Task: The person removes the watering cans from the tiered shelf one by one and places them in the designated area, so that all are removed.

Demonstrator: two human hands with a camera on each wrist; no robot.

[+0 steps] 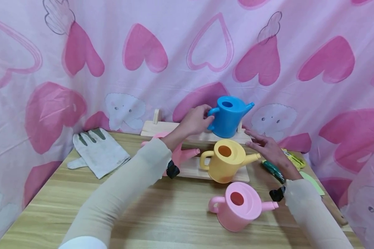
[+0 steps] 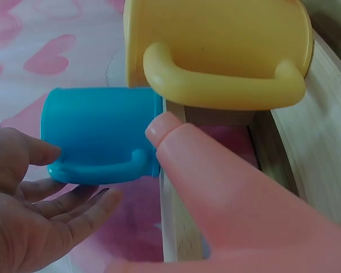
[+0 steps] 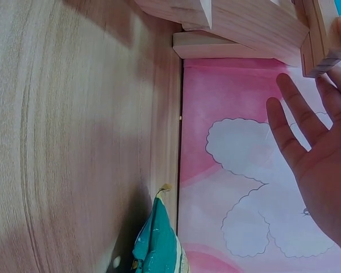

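A blue watering can [image 1: 226,117] stands on the upper step of a wooden stand [image 1: 202,137]. My left hand [image 1: 195,120] is at its handle, thumb near the can's side and fingers loosely spread below the handle in the left wrist view. My right hand [image 1: 265,147] has its fingers extended at the right end of the stand; in the right wrist view its thumb and fingertips lie by the board's end. On the lower step are a yellow watering can [image 1: 225,162] and a coral-pink watering can [image 1: 184,155], the latter partly hidden by my left arm.
A pink watering can [image 1: 237,207] stands on the table [image 1: 162,214] in front of the stand. Work gloves [image 1: 101,150] lie at the left. Beyond my right arm are a green packet [image 1: 273,171], a yellow package [image 1: 294,159] and a light-green item [image 1: 313,182]. A pink heart-patterned curtain [image 1: 174,41] hangs behind.
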